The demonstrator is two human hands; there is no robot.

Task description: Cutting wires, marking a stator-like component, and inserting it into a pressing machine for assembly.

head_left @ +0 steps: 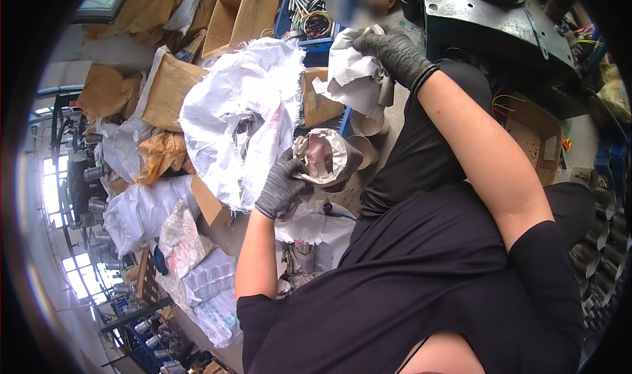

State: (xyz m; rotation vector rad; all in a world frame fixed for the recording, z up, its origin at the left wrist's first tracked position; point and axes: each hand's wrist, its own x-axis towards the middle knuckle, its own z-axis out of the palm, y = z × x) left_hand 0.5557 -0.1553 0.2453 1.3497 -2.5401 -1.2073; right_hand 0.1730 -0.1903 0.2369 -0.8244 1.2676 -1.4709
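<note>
My left hand point(284, 186), in a dark grey glove, grips the side of a round piece wrapped in crumpled paper point(337, 151). Its mouth faces up, and something pinkish shows inside; what lies under the paper is hidden. My right hand point(392, 53), gloved alike, is closed on a sheet of crumpled greyish-white paper point(352, 65), farther off and to the right. A dull metal cylinder point(368, 121) stands below that paper, and a second metal cylinder point(361, 149) is just right of the wrapped piece.
A large frayed white woven sack point(220, 124) lies left of my hands. Beyond are an open cardboard box point(240, 19) and a blue bin point(284, 25) of metal rods. A heavy metal machine point(494, 28) stands at far right. White bags point(148, 213) lie at left.
</note>
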